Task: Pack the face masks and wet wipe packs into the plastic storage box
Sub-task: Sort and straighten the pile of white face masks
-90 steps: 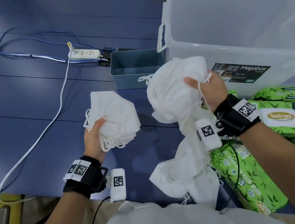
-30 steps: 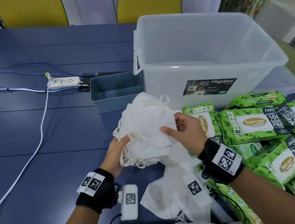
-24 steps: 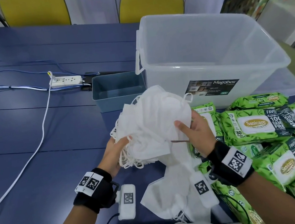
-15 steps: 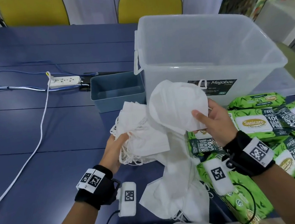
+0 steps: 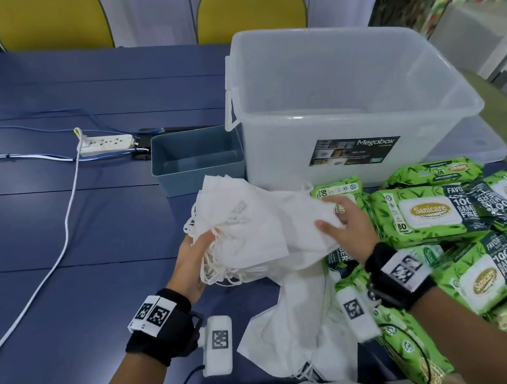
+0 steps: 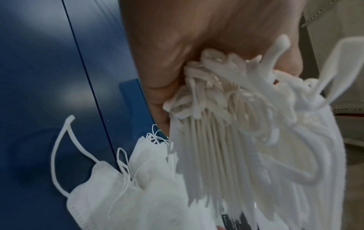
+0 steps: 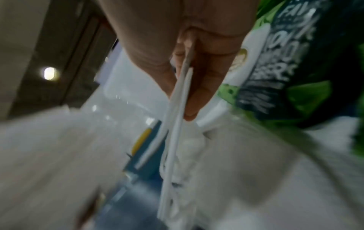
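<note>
My left hand [image 5: 194, 258] grips a thick stack of white face masks [image 5: 238, 229] by their ear-loop edge, just above the blue table [image 5: 57, 239]. In the left wrist view the loops and mask edges [image 6: 226, 124] bunch under my curled fingers. My right hand [image 5: 339, 223] pinches a thin bundle of masks [image 5: 302, 224] between thumb and fingers, lying against the stack's right side. More loose masks [image 5: 298, 332] lie below my hands near the table's front edge. Green wet wipe packs [image 5: 424, 210] are piled on the right. The clear plastic storage box [image 5: 351, 132] stands behind them, open.
A small grey-blue bin [image 5: 197, 159] sits left of the box. A white power strip [image 5: 105, 144] with cables lies at the back left, and a white cord [image 5: 65, 231] runs toward the near left edge. Two yellow chairs [image 5: 249, 10] stand behind the table.
My right hand came down from in front of the box and laid its bundle of masks against the stack in my left hand. The left hand stayed put.
</note>
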`<action>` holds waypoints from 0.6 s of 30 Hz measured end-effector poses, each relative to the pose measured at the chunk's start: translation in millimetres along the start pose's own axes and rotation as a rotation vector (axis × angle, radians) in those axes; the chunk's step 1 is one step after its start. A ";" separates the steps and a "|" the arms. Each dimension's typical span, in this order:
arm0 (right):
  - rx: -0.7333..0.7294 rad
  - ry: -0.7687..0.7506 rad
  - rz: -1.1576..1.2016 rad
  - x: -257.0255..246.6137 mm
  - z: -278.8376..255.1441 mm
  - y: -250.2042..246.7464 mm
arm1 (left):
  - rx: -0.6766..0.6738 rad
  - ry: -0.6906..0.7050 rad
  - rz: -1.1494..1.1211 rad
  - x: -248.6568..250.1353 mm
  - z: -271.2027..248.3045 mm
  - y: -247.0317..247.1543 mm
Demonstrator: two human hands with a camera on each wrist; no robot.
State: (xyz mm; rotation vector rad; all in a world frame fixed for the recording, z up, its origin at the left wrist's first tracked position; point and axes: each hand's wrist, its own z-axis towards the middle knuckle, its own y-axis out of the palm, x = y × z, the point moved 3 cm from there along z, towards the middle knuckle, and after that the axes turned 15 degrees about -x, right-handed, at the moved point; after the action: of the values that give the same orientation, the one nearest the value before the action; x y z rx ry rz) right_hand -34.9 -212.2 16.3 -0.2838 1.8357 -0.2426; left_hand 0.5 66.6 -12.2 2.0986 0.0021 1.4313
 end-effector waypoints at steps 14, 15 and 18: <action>-0.066 -0.033 0.095 -44.0 -5.7 39.7 | 0.027 -0.048 -0.013 -10.8 -4.9 3.1; -0.128 -0.049 0.119 -50.9 -8.5 46.0 | 0.015 -0.050 -0.018 -12.0 -4.2 6.3; -0.116 -0.137 0.012 -55.1 -11.6 51.1 | -0.022 -0.056 -0.018 -11.2 -3.9 12.6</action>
State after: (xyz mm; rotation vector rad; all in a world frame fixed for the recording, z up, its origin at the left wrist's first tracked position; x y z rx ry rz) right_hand -34.8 -146.1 53.8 -0.3618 1.7177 -0.1059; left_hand -11.6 54.4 -14.8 2.1149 -0.0161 1.3554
